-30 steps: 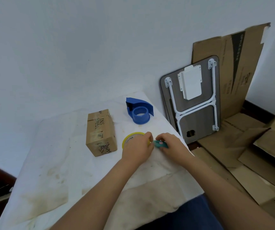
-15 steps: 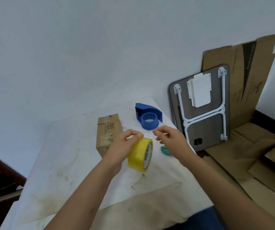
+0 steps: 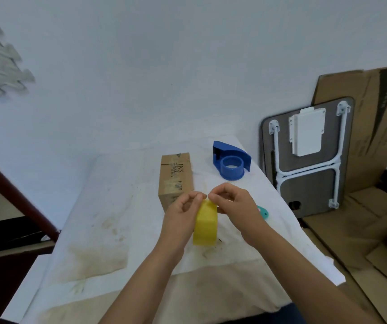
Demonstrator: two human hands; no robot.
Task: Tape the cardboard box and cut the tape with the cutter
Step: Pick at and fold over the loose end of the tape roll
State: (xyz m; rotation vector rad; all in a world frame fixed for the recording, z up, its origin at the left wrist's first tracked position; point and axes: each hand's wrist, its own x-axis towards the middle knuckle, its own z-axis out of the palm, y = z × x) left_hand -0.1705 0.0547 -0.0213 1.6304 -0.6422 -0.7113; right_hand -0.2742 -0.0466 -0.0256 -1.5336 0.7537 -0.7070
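Observation:
A yellow tape roll [image 3: 206, 226] stands on edge above the white-covered table [image 3: 108, 220]. My left hand [image 3: 182, 216] grips its left side. My right hand [image 3: 233, 204] pinches at the roll's top edge, fingertips touching the left hand's. The small cardboard box [image 3: 175, 177] lies just behind the hands, its near end hidden by my left hand. A teal cutter [image 3: 263, 211] lies on the table right of my right hand, partly hidden by it.
A blue tape dispenser [image 3: 232, 163] sits at the table's back right, beside the box. A folded grey table [image 3: 309, 160] and flattened cardboard [image 3: 375, 127] lean on the wall at right. More cardboard covers the floor [image 3: 363, 230].
My left hand lifted the tape roll off the table and turned it edge-on. My right hand let go of the teal cutter and came to the top of the roll.

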